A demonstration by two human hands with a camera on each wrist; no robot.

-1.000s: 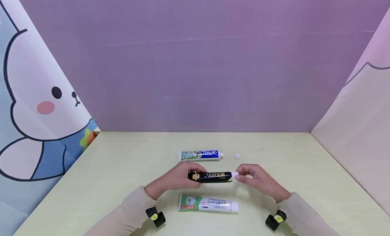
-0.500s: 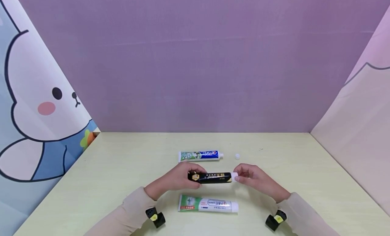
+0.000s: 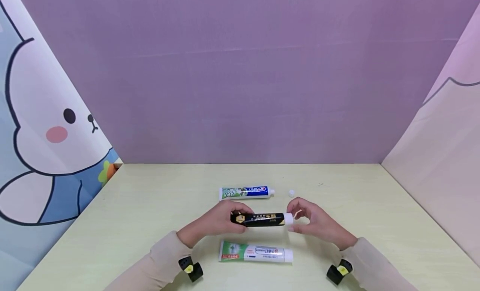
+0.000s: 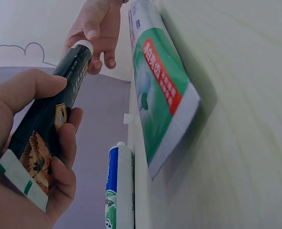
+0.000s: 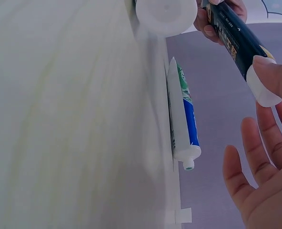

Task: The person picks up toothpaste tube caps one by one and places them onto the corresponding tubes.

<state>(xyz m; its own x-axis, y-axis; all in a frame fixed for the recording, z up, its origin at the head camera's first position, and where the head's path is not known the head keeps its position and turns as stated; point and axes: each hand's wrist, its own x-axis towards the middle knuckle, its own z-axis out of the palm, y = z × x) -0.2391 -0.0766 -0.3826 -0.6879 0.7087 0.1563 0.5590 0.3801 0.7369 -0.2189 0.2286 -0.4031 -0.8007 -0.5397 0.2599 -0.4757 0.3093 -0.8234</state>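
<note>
Head view: your right hand (image 3: 316,222) has eased its pinch, fingers spread loosely about the white cap (image 3: 288,219), which suggests a regrip. Your left hand (image 3: 219,218) grips the black tube (image 3: 264,219) above the desk (image 3: 150,199), between the far tube (image 3: 245,192) and near tube (image 3: 258,253).

Black tube (image 3: 262,219), honeycomb print (image 4: 36,155), white cap (image 3: 288,219); green-white tube (image 3: 256,252), red band (image 4: 162,78).
</note>
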